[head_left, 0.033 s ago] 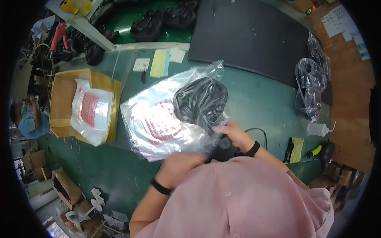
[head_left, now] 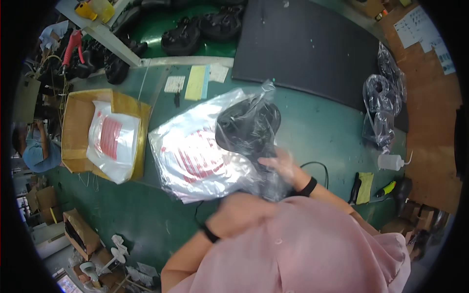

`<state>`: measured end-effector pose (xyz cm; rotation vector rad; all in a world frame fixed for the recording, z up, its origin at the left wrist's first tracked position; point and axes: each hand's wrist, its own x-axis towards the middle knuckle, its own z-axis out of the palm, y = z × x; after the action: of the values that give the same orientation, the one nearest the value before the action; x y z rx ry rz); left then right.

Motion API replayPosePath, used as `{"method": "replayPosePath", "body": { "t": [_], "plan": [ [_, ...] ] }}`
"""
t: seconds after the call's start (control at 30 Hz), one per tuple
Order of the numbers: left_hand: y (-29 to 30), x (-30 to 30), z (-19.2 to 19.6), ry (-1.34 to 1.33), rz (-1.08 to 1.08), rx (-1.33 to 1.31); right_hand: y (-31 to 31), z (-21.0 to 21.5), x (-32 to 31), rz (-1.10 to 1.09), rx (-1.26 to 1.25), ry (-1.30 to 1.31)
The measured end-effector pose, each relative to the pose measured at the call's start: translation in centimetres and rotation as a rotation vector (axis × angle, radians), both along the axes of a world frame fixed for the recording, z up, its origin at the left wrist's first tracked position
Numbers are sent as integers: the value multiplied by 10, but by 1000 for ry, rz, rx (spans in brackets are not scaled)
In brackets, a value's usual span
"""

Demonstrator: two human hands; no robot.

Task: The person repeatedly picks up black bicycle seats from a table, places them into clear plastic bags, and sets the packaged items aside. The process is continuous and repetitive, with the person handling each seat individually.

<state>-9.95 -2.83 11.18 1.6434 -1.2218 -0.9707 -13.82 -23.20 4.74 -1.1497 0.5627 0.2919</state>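
A black padded piece [head_left: 249, 122], wide at its far end and narrowing toward me like a bicycle saddle, lies inside a clear plastic bag [head_left: 271, 183]. Beneath it is a stack of flat clear bags with red print [head_left: 193, 154]. My right hand [head_left: 283, 166] pinches the bag at the right of the narrow end, its fingers partly blurred. Close to my chest, my left hand [head_left: 242, 215] is curled at the bag's near edge. Motion smears this hand, and its fingertips are hidden.
An open cardboard box [head_left: 78, 132] on the left holds more printed bags. Behind lies a black mat [head_left: 303, 49]. Bagged black pieces [head_left: 381, 102], a squeeze bottle [head_left: 391, 160] and a yellow-green cutter [head_left: 386, 189] are at right. A person in blue [head_left: 41, 154] is at far left.
The clear bag now covers the narrow near end, which was partly bare. My left hand has moved right and toward my body; the right hand has shifted slightly nearer me.
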Motion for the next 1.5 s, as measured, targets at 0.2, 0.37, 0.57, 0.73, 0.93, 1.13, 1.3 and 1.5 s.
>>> {"method": "replayPosePath", "body": {
  "t": [0.2, 0.37, 0.57, 0.73, 0.93, 1.13, 1.3, 1.5],
  "plan": [
    [-109, 2, 9, -324, 52, -617, -41, -8, 28, 188, -438, -50],
    [-48, 49, -35, 60, 241, -143, -155, 61, 66, -252, -244, -88],
    [33, 61, -141, 200, 709, 268, -228, 0, 240, -527, -453, -500],
    [35, 68, -159, 286, 739, 269, -123, -51, 418, -43, -1476, -588],
    [37, 66, -166, 392, 785, 262, -109, -62, 478, 181, -1723, -418],
    [27, 99, -120, 248, 950, 125, -147, 67, 355, 116, -440, -370],
    [-31, 154, -43, -67, 878, -265, -117, 71, 212, -16, -279, -637],
    [-76, 102, -36, 561, 654, -166, -119, 28, 87, -189, 603, -398]
  ]
}}
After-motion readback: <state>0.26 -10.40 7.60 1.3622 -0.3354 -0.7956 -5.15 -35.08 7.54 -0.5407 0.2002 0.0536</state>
